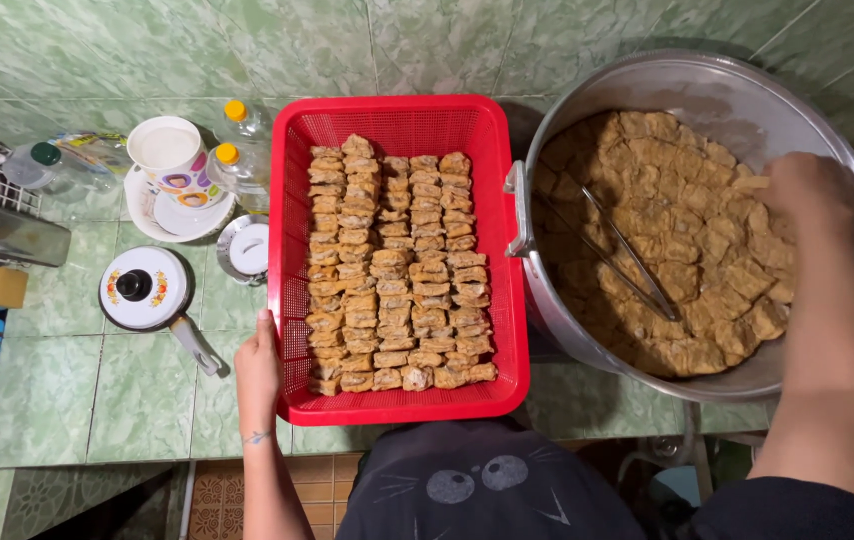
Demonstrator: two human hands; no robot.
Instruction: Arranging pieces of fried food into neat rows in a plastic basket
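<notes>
In the middle of the green tiled counter stands one red basket (397, 110), and I name every place from it. Inside it lie fried tofu pieces (397, 270) in about five neat lines, too many for me to count one by one. My left hand (257, 365) is at the basket's near left edge, with its fingers curled over the rim and holding it. Right of the basket sits one big metal pot (707, 75) full of loose tofu (687, 230), with one pair of tongs (627, 255) lying on top. My right hand (807, 195) is down in the pot's far side, well away from the basket. It is blurry, so I cannot tell if its fingers hold a piece. I think this is the picking-up step. Lifting a piece calls for a soft pinch, since it may break. Left of the basket I count one small white lidded pan (144, 288), one cup (169, 150) and two yellow-capped bottles (232, 160).
</notes>
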